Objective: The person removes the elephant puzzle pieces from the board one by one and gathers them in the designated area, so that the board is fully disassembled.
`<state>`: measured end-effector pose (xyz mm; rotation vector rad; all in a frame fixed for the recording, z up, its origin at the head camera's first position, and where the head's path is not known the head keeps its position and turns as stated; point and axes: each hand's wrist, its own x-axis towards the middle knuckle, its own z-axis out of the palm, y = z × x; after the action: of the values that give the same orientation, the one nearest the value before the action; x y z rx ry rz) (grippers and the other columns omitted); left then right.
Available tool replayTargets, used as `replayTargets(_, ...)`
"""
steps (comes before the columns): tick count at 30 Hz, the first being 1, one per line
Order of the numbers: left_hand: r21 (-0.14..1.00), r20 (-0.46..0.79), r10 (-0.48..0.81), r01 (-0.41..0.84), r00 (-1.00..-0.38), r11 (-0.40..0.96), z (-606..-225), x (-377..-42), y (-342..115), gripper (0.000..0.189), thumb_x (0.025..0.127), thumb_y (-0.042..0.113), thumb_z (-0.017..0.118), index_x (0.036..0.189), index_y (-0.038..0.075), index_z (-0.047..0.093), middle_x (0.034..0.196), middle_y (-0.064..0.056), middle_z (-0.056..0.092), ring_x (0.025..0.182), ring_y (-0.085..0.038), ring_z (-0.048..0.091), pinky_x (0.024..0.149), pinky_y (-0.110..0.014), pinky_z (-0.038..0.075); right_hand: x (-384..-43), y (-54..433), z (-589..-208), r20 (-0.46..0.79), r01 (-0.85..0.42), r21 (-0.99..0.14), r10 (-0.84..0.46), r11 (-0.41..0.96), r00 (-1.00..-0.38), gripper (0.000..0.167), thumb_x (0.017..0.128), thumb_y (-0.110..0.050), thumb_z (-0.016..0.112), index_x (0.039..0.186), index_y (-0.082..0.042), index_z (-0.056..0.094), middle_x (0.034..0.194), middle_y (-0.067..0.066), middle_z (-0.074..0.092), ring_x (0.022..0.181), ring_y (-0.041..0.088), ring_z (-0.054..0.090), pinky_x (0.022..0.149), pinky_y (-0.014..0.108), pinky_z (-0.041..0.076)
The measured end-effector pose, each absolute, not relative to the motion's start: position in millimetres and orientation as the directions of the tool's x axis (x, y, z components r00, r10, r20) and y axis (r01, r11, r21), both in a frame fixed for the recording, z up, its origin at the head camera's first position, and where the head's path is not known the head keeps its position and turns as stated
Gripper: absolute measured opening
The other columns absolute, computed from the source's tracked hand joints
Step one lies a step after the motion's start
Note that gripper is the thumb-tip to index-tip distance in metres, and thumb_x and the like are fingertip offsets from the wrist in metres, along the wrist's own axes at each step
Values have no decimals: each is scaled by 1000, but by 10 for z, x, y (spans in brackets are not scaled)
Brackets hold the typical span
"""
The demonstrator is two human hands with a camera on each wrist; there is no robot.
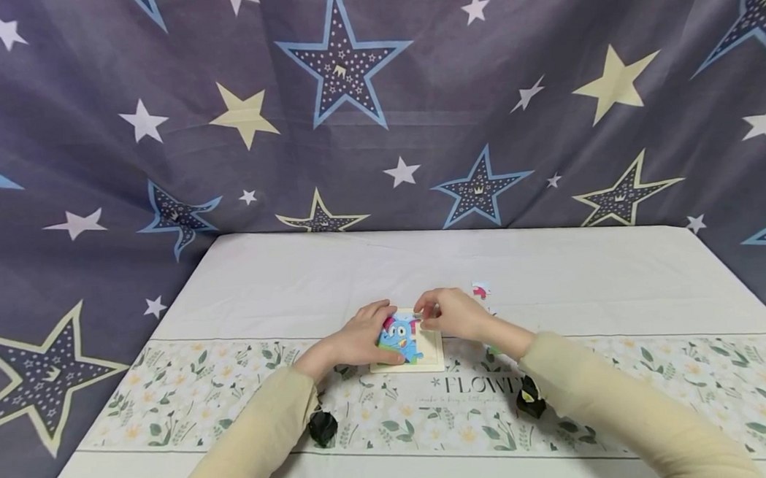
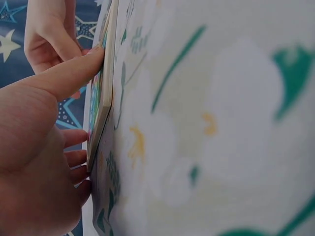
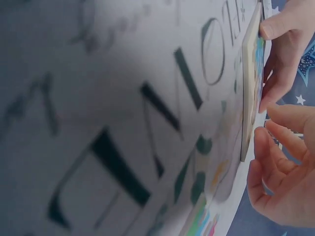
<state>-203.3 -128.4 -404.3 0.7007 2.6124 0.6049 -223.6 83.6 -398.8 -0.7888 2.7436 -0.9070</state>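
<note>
A small jigsaw puzzle board (image 1: 432,353) with a pale wooden frame lies flat on the table. Joined pieces showing a blue cartoon animal (image 1: 398,334) fill its left part, while bare wood shows on the right. My left hand (image 1: 356,338) holds the board from the left, thumb on the picture near the front edge and fingers along the left and far side. Over the board's upper right corner is my right hand (image 1: 456,313), thumb and fingers bent with a gap between thumb and index finger. In the right wrist view no piece shows between these fingertips (image 3: 261,140).
A loose puzzle piece (image 1: 481,290) with a red patch lies beyond my right hand. Another colourful piece (image 3: 198,221) is nearer, partly covered by my right forearm in the head view. A floral runner (image 1: 232,358) crosses the white table (image 1: 332,271); a star-patterned curtain (image 1: 412,69) hangs behind.
</note>
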Motion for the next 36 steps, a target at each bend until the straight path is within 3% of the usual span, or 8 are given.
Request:
replayTargets(17,480,-243,562,405,-791,778,-4042,-2022,-1306,90,81,46,62,146,6,15,152,-12,9,139,-29,8,111,-47,15,-2268,656,-4041,-5,-363,-497,-421,788,-907,20,77,-20,73,95,-15,67,79,-4,61,72,8,54,67,26,44)
replayTargets(25,549,-188,579,404,-793,731,-4082,-2062,-1355,82,81,41,63,143,5,24,151,-12,14,139,-29,11,110,-48,16,-2248,631,-4016,-6,-366,-485,-421,794,-907,23,76,-21,74,97,-13,67,78,-4,60,71,9,54,66,28,45)
replayTargets(36,557,-188,587,407,-787,724,-4084,-2070,-1371,75,82,40,63,139,5,28,150,-13,15,138,-30,11,111,-47,15,-2228,608,-4018,-21,-339,-483,-398,807,-917,21,77,-21,73,96,-14,68,78,-5,62,71,9,56,65,26,45)
